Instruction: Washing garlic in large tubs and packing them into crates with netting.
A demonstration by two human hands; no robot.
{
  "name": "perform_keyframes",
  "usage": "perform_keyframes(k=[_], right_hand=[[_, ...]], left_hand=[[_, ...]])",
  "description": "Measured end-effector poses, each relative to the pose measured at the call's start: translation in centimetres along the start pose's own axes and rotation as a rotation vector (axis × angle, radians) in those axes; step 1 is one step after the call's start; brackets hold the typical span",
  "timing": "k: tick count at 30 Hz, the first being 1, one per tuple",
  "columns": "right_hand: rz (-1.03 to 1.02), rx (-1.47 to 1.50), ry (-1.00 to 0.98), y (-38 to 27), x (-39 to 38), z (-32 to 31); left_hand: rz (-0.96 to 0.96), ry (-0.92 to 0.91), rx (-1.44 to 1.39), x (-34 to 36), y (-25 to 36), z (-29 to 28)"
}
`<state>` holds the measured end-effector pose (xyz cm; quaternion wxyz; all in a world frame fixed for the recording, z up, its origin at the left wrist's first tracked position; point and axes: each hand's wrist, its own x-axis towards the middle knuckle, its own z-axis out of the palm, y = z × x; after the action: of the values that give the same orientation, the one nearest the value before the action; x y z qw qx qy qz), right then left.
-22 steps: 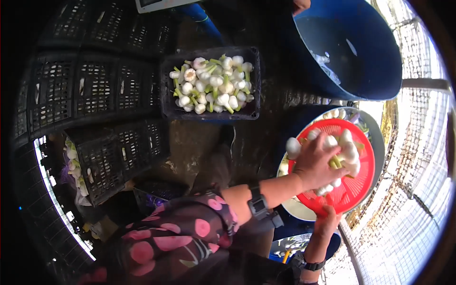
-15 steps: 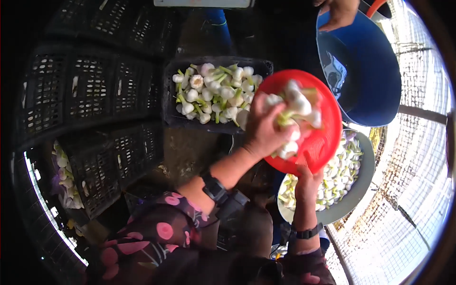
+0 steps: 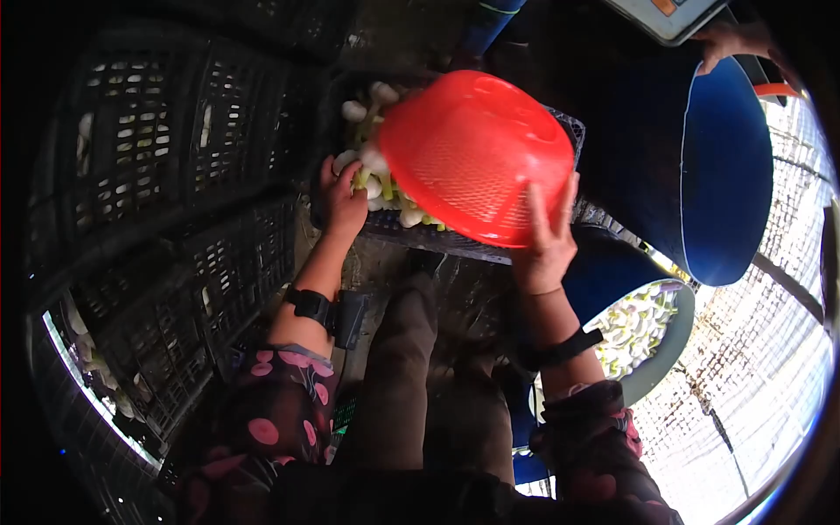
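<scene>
Head view, looking down: the right hand (image 3: 544, 249) has its grip closed on the rim of a red mesh basket (image 3: 477, 153), tipped upside down over a black crate (image 3: 569, 131) of white bulbs (image 3: 354, 111). The left hand (image 3: 343, 201) rests with loose, open fingers on the crate's near edge, touching the bulbs. A grey basin (image 3: 665, 350) of more bulbs sits just right of the knee, beside a blue tub (image 3: 722, 188).

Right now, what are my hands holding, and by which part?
The right hand holds the tipped red basket by its rim. The left hand rests among the white vegetables, its hold unclear.
</scene>
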<state>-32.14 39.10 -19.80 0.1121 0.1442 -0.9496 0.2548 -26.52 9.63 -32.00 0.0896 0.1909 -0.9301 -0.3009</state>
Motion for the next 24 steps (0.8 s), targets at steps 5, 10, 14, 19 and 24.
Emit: perform_keyframes(k=[5,10,14,19,24], right_hand=[[0.190,0.101,0.241,3.6,0.2,-2.6],[0.312,0.346,0.418,4.8,0.9,-3.3],[0.316,0.074,0.378,4.6,0.4,-4.4],[0.613,0.315,0.598,7.9,-1.4,-7.2],[1.099,1.072,0.755,10.5,-8.1,-12.9]], left_hand=[[-0.052,-0.031,-0.095,0.8,2.5,-2.9],[0.176,-0.062,-0.200,3.0,11.6,-1.8],[0.390,-0.152,-0.174,3.7,15.9,0.0],[0.435,-0.322,0.137,3.3,14.6,4.0],[0.270,-0.247,0.003,-0.8,16.2,0.3]])
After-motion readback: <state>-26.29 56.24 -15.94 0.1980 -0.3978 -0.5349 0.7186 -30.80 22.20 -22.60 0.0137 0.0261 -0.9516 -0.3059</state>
